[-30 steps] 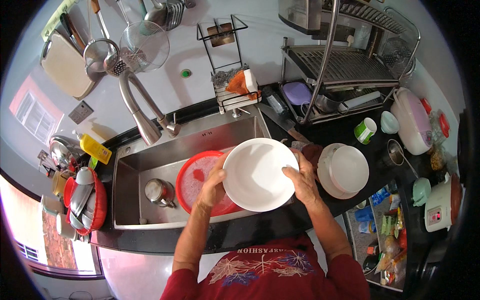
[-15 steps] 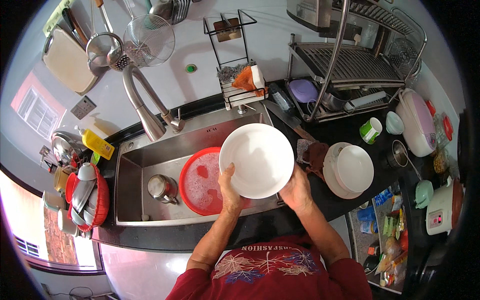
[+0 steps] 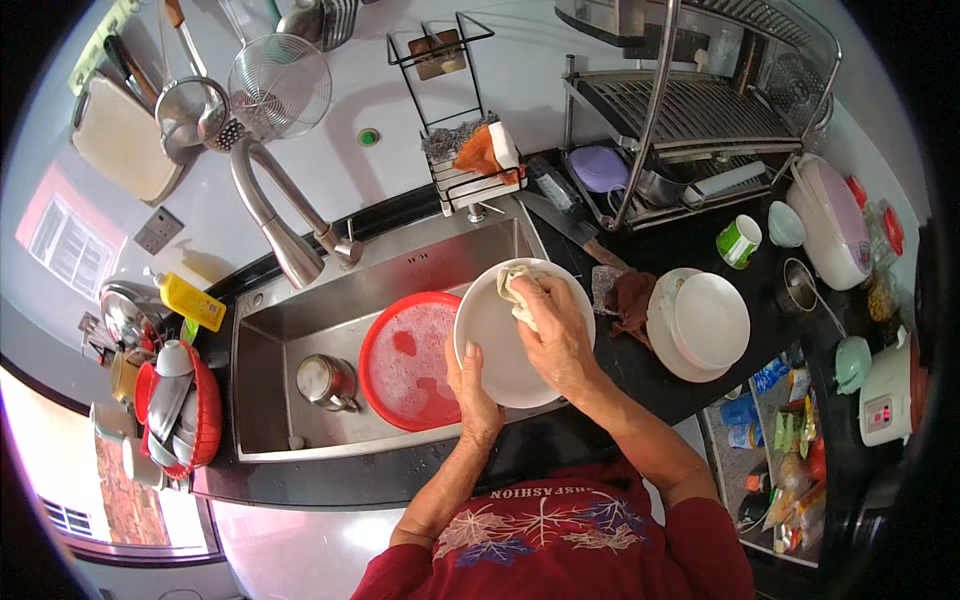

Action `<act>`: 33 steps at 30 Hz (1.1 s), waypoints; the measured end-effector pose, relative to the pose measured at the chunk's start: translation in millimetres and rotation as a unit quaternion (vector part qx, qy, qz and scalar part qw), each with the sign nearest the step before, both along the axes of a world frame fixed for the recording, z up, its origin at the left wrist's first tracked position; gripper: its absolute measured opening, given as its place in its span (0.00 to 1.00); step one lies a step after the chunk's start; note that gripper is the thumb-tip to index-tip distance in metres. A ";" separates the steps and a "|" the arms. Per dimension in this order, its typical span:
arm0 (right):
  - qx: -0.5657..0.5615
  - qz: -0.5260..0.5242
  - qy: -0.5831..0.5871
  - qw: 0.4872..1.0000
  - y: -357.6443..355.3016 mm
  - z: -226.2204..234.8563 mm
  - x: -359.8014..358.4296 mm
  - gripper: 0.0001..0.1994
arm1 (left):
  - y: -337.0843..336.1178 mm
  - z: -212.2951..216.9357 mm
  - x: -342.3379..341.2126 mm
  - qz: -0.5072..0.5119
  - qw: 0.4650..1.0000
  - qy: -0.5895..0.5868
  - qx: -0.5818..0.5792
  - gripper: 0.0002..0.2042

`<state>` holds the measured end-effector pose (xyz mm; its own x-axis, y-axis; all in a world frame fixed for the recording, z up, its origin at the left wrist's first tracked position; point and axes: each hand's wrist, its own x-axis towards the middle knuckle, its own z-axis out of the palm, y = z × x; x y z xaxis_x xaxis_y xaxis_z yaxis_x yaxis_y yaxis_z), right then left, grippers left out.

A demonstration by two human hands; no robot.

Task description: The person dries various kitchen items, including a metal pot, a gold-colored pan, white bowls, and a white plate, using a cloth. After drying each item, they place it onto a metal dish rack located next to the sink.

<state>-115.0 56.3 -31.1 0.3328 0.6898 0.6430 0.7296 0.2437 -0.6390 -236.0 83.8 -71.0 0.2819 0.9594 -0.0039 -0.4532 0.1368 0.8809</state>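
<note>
The round white ceramic plate (image 3: pixel 510 345) is facing up over the right edge of the steel sink (image 3: pixel 300 330), beside a red plastic basin (image 3: pixel 405 362). The left hand (image 3: pixel 476 397) is gripping its near rim; the right hand (image 3: pixel 553 335) is pressing a pale cloth (image 3: pixel 516 287) onto it.

A glossy white ceramic-looking plate (image 3: pixel 505 345) is catching light beside a pale, crumpled soft cloth (image 3: pixel 518 293). The brushed stainless-steel sink (image 3: pixel 300 320) is showing a dull sheen, and the round red plastic basin (image 3: pixel 405 362) is looking wet and smooth. The black countertop (image 3: pixel 690 250) is gleaming.
</note>
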 end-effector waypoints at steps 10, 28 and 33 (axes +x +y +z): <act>-0.296 0.391 -0.025 0.871 -21.7 23.9 12.4 0.14 | 25.0 -14.3 -20.1 -0.032 0.999 -0.012 0.004 0.26; -0.236 0.195 -0.051 0.951 -18.6 -9.6 -0.4 0.14 | 12.0 -1.7 -10.5 0.008 0.997 0.049 0.051 0.27; -0.254 0.412 0.033 0.874 -32.8 25.1 19.0 0.11 | 10.6 -13.1 -20.1 -0.040 0.993 0.086 0.063 0.28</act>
